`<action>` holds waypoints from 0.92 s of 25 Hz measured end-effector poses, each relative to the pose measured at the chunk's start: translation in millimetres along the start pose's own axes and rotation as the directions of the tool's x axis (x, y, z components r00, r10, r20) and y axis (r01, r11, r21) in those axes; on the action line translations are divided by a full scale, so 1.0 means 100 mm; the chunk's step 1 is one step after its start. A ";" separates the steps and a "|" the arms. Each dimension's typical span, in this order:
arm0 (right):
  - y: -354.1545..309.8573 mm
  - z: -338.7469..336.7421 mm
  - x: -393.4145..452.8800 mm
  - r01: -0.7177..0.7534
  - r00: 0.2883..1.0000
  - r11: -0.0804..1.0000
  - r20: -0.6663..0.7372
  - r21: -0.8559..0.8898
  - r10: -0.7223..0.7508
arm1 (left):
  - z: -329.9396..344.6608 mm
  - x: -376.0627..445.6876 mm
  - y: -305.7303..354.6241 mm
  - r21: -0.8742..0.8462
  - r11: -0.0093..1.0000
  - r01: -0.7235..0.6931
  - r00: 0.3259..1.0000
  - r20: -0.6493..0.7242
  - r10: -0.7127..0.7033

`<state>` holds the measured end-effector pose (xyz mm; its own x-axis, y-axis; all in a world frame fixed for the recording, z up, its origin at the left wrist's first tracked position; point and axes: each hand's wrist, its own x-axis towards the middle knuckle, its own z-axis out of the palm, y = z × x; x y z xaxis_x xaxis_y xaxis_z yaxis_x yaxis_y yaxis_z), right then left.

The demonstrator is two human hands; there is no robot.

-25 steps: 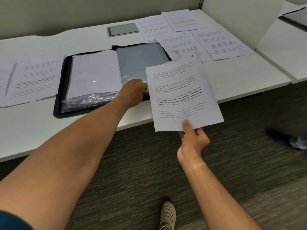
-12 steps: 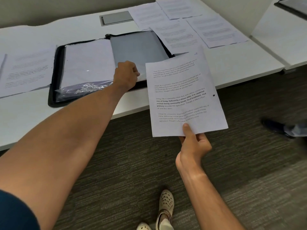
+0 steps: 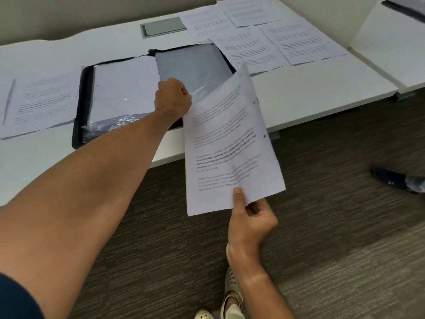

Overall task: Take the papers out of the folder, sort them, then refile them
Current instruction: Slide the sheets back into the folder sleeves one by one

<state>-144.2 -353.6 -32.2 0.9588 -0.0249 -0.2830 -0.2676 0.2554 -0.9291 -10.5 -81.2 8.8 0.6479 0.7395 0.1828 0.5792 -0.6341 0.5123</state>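
Right hand pinching the bottom edge of a printed sheet, thumb on top, fingers curled beneath; sheet held out over the floor in front of the table, its upper part bowing and leaning toward the folder. Left hand curled tight over the folder's right-hand page, apparently pinching up the edge of a clear sleeve there, though the fingertips themselves hidden behind the knuckles. Folder lying open on the table, more sleeves bunched on its left half, loose papers spread beyond it to the right and another to its left. Likely trouble: a one-point pinch on so floppy a sheet, so the top corner liable to curl and catch on the sleeve's lip, creasing or folding under instead of sliding in. Also possible: sleeve mouth slipping closed from a slackened left-hand pinch, or the sheet entering behind the plastic and not inside it. Blurred print, so no checking whether this page goes here.
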 end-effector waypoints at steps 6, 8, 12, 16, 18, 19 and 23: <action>0.12 0.15 -0.08 -0.078 0.991 0.989 0.102 -0.122 0.091 | -0.03 -0.08 0.01 0.096 0.990 -0.104 0.995 0.002 0.104; 0.11 0.16 0.03 -0.097 0.993 0.990 0.063 -0.106 0.104 | -0.01 -0.09 0.02 0.192 0.966 -0.175 0.984 0.017 0.175; 0.07 0.14 0.14 -0.050 0.993 0.990 0.100 -0.135 0.063 | 0.07 -0.03 0.05 0.338 0.899 -0.278 0.960 0.081 0.266; 0.05 0.09 0.13 -0.048 0.987 0.991 0.144 -0.127 0.066 | 0.18 0.06 0.22 0.395 0.831 -0.392 0.918 0.118 0.378; 0.04 0.07 0.16 -0.026 0.986 0.991 0.162 -0.129 0.047 | 0.21 0.14 0.32 0.394 0.807 -0.440 0.895 0.115 0.431; 0.02 0.06 0.18 -0.007 0.983 0.991 0.180 -0.137 0.032 | 0.21 0.17 0.37 0.376 0.809 -0.452 0.888 0.108 0.447; -0.06 0.06 0.23 0.042 0.978 0.983 0.210 -0.181 -0.003 | 0.21 0.30 0.54 0.245 0.873 -0.421 0.907 0.088 0.413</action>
<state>-119.6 -350.4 -31.6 0.9583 0.1774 -0.2241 -0.2402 0.0749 -0.9678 51.0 -97.7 24.2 0.8697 0.3891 0.3036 0.3544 -0.9205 0.1646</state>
